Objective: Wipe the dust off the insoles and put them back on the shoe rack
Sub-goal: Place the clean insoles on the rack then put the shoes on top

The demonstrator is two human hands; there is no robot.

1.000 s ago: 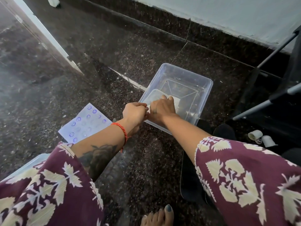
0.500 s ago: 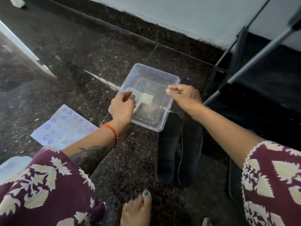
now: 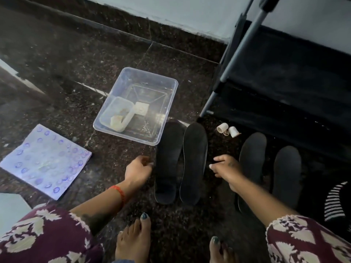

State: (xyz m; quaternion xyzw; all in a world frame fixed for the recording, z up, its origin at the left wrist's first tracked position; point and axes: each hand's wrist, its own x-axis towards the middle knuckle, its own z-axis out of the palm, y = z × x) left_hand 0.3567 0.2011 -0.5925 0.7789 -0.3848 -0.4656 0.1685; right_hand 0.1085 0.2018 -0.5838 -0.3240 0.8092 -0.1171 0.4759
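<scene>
clear plastic tub [image 3: 167, 111] w/ small clear box [image 3: 121, 109] inside; 4 black foam insoles [image 3: 193, 164]; left hand [image 3: 137, 170], right hand [image 3: 227, 168] loosely curled, holding nothing.

left grip [image 3: 138, 169]: loosely curled, empty | right grip [image 3: 226, 168]: loosely curled, empty

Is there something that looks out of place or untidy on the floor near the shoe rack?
Yes. Two small white caps lie loose on the floor at the foot of the shoe rack, beside the insoles. They look dropped or detached; from what, I cannot tell.
</scene>
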